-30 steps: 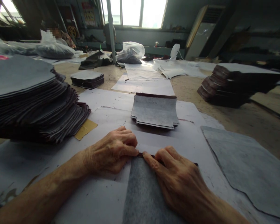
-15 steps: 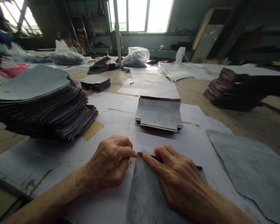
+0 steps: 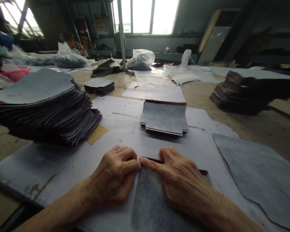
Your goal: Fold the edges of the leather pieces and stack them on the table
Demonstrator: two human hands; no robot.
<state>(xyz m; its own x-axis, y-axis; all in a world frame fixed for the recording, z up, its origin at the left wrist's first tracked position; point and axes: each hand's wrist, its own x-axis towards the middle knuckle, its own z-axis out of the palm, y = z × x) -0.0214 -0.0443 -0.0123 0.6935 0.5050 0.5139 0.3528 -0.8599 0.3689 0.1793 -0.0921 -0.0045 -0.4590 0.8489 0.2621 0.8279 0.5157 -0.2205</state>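
At the near middle of the table, on white paper (image 3: 79,164), I see the grey sheet (image 3: 148,201) lying flat beneath the right hand (image 3: 181,180). Its far edge carries a dark reddish strip (image 3: 152,159). The right index finger stretches along that edge to the left corner; its thumb is hidden, so I can't tell whether anything is pinched. The left hand (image 3: 117,175) is loosely curled, thumb and forefinger drawn together at the same corner; whether they nip the material I can't say.

I judge the sheet light and pliable, with little risk of breaking, best held by its edge or corner. Its face looks matte and mottled, like felted backing. Farther off, a small notched stack (image 3: 164,116) shows similar grey faces; to the left, a tall pile (image 3: 50,117) fans its dark layers unevenly.
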